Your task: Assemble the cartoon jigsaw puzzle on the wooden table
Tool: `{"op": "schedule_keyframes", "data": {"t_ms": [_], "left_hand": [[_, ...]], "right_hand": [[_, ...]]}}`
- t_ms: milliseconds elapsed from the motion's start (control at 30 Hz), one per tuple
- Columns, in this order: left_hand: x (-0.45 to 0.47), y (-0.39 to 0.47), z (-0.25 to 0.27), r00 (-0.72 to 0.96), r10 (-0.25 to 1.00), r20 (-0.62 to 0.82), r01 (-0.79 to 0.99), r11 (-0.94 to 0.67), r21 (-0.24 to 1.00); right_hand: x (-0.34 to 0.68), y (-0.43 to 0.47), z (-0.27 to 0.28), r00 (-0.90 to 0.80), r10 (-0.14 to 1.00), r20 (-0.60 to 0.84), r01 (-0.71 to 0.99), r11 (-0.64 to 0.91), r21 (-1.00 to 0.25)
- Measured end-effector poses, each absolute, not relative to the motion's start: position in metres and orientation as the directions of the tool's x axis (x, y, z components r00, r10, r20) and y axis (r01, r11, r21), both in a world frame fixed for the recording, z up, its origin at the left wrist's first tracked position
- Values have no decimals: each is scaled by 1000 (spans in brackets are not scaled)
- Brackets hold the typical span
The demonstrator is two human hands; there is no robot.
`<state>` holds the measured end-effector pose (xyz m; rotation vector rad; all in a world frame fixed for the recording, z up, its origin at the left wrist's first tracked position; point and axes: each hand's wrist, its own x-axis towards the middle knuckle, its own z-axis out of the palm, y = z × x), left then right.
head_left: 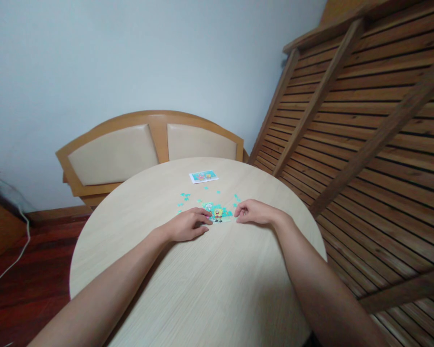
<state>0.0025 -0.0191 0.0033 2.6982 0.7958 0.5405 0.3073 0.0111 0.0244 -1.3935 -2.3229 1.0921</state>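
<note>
Judged the step in hand as piecing together a partly joined jigsaw (217,209), well short of complete. Found it toward the middle of the round table (217,279), between the left hand (188,225) and the right hand (255,212), with a yellow cartoon figure (218,215) showing near its closest edge. Rested the left hand at the jigsaw's left side, fingers loosely spread and tips at or just over the edge, apparently to steady it, without any visible grip. Held the right hand just beside the right side, thumb and fingertips bent close together; could not tell whether pinching a small piece or merely curled. Reckoned on a next move calling for a light pinch, a check of shape and print against the unfinished edge, and a gentle press without nudging joined parts loose. Saw loose turquoise pieces (185,196) beyond the left hand, further loose pieces (237,197) just past the right hand, and a printed card (204,177) with cartoon figures farther back, probably useful as a guide. Noticed no box, tray or bowl; saw the scattered bits lying straight on the tabletop. Made out a padded headboard (162,140) behind.
</note>
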Motion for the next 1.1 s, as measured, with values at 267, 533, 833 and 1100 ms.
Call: {"op": "schedule_keyframes", "data": {"t_ms": [267, 533, 833, 1100], "left_hand": [[3, -19, 2, 779, 567, 269, 467, -810, 355], [2, -19, 3, 775, 570, 275, 465, -807, 363], [3, -20, 4, 773, 573, 273, 469, -805, 364], [3, -19, 3, 775, 566, 280, 458, -809, 368]], "right_hand": [[305, 10, 24, -521, 836, -174, 679, 282, -678], [292, 3, 30, -502, 846, -179, 719, 293, -631], [292, 4, 28, -540, 832, -126, 696, 357, -623], [290, 4, 30, -511, 844, -162, 729, 325, -603]]}}
